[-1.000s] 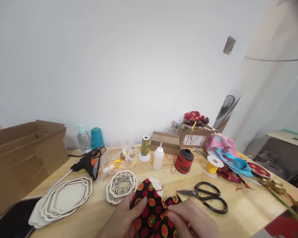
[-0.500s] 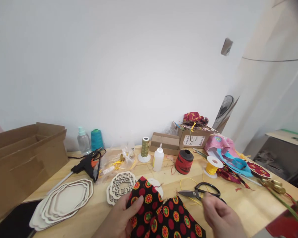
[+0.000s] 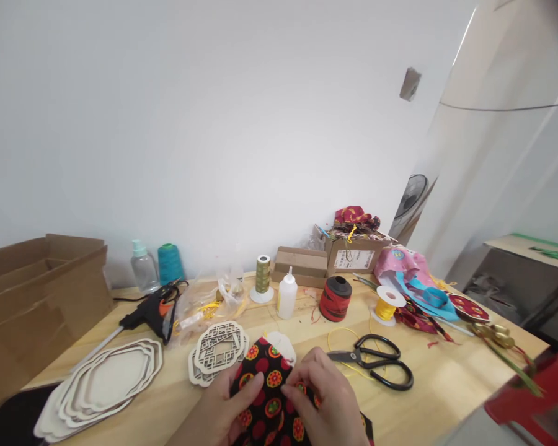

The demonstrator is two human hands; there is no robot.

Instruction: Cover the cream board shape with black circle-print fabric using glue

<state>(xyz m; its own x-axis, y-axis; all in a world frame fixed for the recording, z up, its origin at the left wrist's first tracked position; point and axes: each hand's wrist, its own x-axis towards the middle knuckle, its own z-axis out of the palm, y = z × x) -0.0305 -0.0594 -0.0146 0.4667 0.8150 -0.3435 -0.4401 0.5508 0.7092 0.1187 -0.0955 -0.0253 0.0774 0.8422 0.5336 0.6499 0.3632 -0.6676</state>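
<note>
- Black flowered fabric (image 3: 266,397) pinched in closed fingers (image 3: 252,388) of left hand (image 3: 221,414) and right hand (image 3: 330,402), steadying its fold
- Scissors (image 3: 376,367) lie near, right of the fingers

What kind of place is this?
Probably a craft or sewing workspace: a hot glue gun, black scissors and a red thread spool sit on the wooden table, and the left hand and right hand pinch flowered fabric.

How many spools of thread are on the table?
4: a teal spool by the wall, a gold spool beside the glue bottle, a red-and-black spool, a yellow spool near the scissors. Clutter may hide more.
</note>
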